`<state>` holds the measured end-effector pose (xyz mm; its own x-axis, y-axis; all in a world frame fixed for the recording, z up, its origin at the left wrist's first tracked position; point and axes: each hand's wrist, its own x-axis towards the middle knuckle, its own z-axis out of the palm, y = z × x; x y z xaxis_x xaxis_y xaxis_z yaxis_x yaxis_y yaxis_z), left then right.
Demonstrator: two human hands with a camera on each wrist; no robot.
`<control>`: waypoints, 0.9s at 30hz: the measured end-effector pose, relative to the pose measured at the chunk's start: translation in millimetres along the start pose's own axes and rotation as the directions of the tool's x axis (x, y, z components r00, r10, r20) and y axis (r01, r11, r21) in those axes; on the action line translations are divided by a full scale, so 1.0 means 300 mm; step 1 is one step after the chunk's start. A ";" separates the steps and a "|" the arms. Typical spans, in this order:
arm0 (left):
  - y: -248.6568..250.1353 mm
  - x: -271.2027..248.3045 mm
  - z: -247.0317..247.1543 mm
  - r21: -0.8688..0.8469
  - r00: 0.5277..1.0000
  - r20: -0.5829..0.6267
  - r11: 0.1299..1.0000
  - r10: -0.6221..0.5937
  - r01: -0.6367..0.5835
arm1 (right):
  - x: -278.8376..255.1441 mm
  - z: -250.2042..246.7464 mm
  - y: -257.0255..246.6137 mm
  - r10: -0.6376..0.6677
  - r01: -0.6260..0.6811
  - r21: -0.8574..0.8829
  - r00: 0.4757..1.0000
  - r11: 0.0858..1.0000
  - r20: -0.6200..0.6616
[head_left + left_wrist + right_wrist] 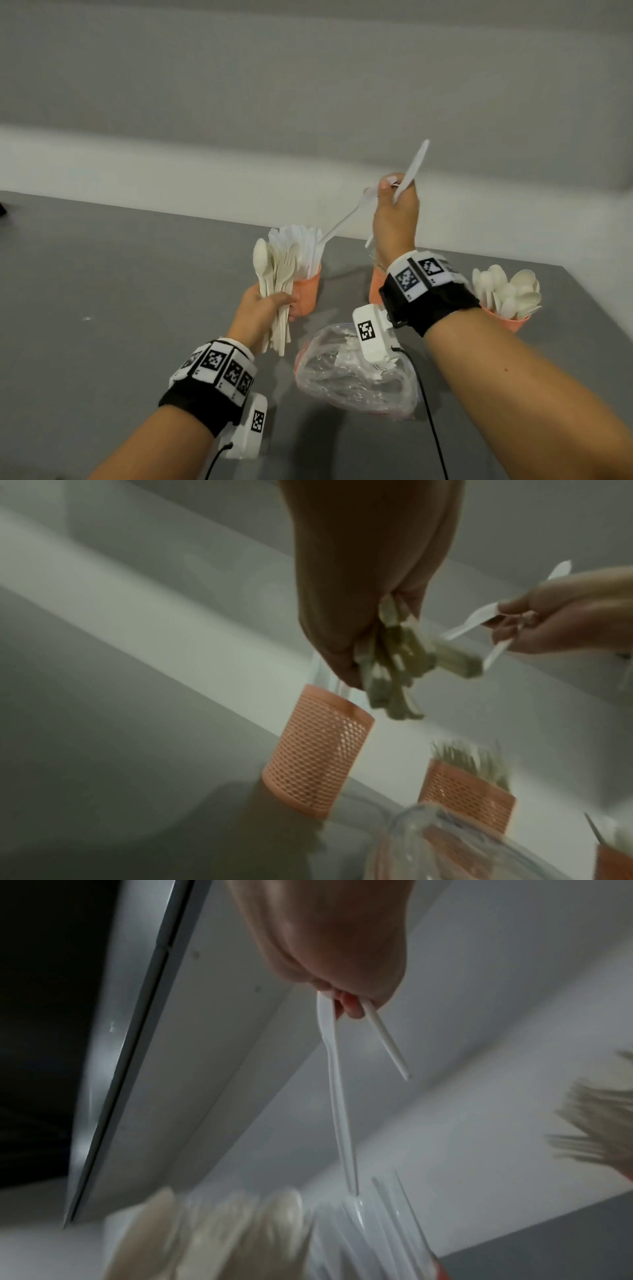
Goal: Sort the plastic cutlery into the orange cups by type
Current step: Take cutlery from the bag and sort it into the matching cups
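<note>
My left hand (274,306) grips a bundle of cream spoons and forks (274,274), held upright just left of the left orange cup (308,291), which is packed with white knives (301,243). My right hand (390,188), raised above the cups, pinches two white knives. One knife (342,222) slants down with its end at the left cup's knives (377,1218); the other knife (416,164) points up to the right. The middle orange cup (469,796) holds forks and is mostly hidden behind my right wrist in the head view. The right orange cup (510,322) holds cream spoons.
A crumpled clear plastic bag (352,373) lies on the grey table (120,291) in front of the cups, between my forearms. A pale wall (205,154) runs just behind the table's far edge. Camera cables hang from both wrists.
</note>
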<state>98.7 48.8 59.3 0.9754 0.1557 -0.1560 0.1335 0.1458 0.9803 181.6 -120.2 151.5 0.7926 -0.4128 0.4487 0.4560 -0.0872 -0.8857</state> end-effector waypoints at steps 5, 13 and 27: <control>0.043 0.001 -0.058 -0.252 0.980 0.192 0.962 -0.058 0.106 | -0.091 0.116 0.123 -0.089 0.205 -0.330 0.938 0.921 0.334; 0.049 0.055 -0.126 -0.329 0.953 0.288 0.926 -0.090 0.187 | -0.108 0.219 0.179 0.106 0.178 -0.480 0.856 0.859 0.506; 0.029 0.106 -0.114 -0.363 0.945 0.302 0.902 -0.124 0.234 | -0.174 0.214 0.149 -0.201 0.264 -0.136 0.913 0.955 0.355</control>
<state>124.8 88.5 58.6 0.9585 -0.1655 -0.2321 0.2849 0.5229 0.8034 186.5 -44.3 96.2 0.7755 -0.0369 0.6303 0.5895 -0.3152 -0.7437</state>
